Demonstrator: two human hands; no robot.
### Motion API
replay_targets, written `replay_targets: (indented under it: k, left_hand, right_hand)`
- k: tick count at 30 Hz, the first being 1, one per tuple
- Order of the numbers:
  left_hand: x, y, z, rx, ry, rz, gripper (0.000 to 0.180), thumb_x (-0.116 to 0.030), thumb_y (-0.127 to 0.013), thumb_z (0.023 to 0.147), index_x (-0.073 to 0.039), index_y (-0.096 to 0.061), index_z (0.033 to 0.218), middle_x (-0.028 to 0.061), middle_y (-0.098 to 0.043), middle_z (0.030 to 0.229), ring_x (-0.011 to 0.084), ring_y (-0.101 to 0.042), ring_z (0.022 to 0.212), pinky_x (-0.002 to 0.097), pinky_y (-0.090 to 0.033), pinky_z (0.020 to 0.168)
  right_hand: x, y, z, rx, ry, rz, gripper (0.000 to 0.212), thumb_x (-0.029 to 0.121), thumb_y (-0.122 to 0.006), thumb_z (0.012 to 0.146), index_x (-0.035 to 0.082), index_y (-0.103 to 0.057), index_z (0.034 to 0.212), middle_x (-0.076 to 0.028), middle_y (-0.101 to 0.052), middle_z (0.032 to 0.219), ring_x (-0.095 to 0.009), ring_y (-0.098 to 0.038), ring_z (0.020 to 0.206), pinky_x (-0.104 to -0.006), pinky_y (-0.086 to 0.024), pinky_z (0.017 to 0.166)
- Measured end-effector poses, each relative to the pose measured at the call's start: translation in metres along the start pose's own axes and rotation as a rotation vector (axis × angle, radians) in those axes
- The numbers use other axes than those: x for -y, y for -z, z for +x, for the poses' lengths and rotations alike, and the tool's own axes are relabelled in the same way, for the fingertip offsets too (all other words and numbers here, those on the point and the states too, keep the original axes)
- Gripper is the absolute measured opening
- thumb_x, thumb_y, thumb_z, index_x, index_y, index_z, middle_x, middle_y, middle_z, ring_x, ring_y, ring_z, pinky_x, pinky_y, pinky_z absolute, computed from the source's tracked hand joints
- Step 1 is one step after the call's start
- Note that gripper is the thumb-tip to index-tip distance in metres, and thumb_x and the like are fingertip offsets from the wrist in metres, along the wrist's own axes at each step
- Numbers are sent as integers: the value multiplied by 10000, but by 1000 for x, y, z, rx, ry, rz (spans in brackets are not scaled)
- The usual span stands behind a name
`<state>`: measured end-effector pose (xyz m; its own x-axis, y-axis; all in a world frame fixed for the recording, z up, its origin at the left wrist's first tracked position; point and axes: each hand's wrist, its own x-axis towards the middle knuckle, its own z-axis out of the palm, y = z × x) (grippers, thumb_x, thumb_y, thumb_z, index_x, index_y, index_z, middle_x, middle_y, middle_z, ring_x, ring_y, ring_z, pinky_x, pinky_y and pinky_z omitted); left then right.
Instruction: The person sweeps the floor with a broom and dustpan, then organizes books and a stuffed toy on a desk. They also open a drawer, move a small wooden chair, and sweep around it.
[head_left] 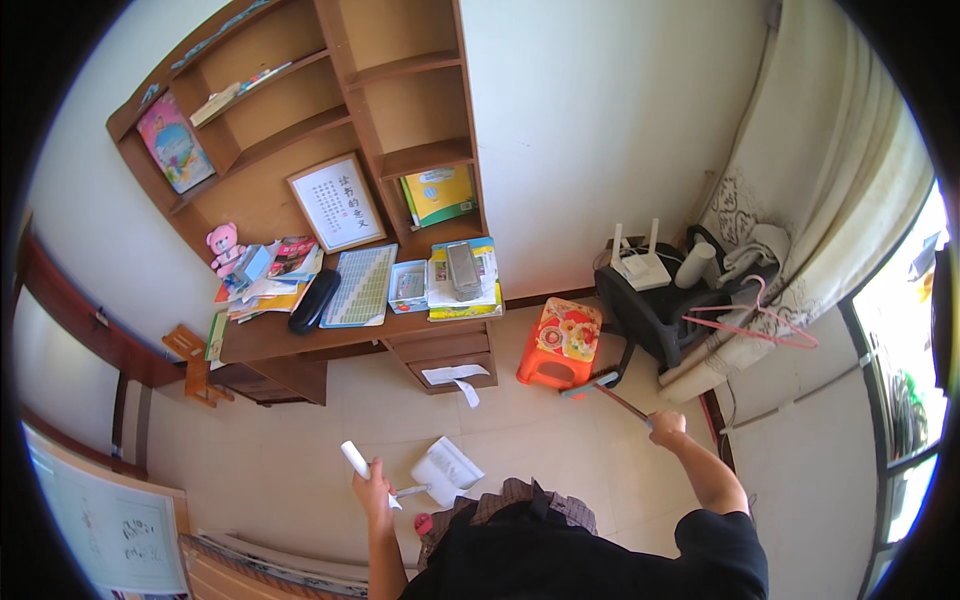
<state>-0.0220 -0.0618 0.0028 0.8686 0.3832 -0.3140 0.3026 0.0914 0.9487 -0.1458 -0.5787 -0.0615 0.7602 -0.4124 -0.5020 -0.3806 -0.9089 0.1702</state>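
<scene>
My left hand is closed around a white handle whose rounded end sticks up past the fingers. Beside it, low over the floor, is a white dustpan, its thin stem running back toward that hand. My right hand, arm stretched out to the right, grips the stick of a broom. The narrow grey-blue broom head is at the foot of an orange plastic stool with a flowered top. Whether the broom head touches the stool, I cannot tell.
A brown desk with shelves stands ahead, with papers sticking out at a drawer. Right of the stool is a black chair bearing a white router; a pink hanger hangs there. A small wooden chair stands left.
</scene>
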Motion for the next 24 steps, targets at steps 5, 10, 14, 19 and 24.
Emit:
replay_targets:
  k: [5,10,14,19,24]
  left_hand:
    - [1,10,-3,-60,19,-15,179,-166,-556,776,-31,-439,765,-10,-341,473,72,-324,333,233,-303,286]
    - [8,34,-8,-165,34,-46,177,-170,-560,769,-47,-435,742,-19,-318,474,70,-310,340,230,-291,301]
    - [15,49,-11,-219,48,-56,182,-174,-560,767,-55,-431,716,-22,-309,476,68,-297,343,226,-286,312]
    - [18,62,-9,-232,77,-45,187,-183,-556,776,-33,-444,780,-10,-327,469,78,-326,345,234,-304,311]
    - [20,55,-6,-227,68,-75,184,-179,-556,779,-32,-446,768,-11,-328,469,78,-326,345,238,-303,311]
  right_hand:
    - [21,4,52,69,-30,-18,276,175,-609,612,171,-620,888,-82,-617,856,-247,-598,818,-352,-479,662]
    - [53,27,48,10,86,-25,225,149,-586,634,123,-632,853,-98,-620,852,-247,-600,825,-342,-477,684]
    - [60,27,42,-34,118,-64,217,130,-574,642,110,-629,850,-98,-622,852,-251,-601,825,-346,-479,684]
    - [80,50,40,-82,175,75,257,134,-564,634,152,-609,886,-99,-613,838,-268,-591,814,-370,-474,674]
    - [108,50,67,-77,195,112,241,131,-565,653,94,-614,886,-128,-610,873,-272,-595,822,-353,-482,692]
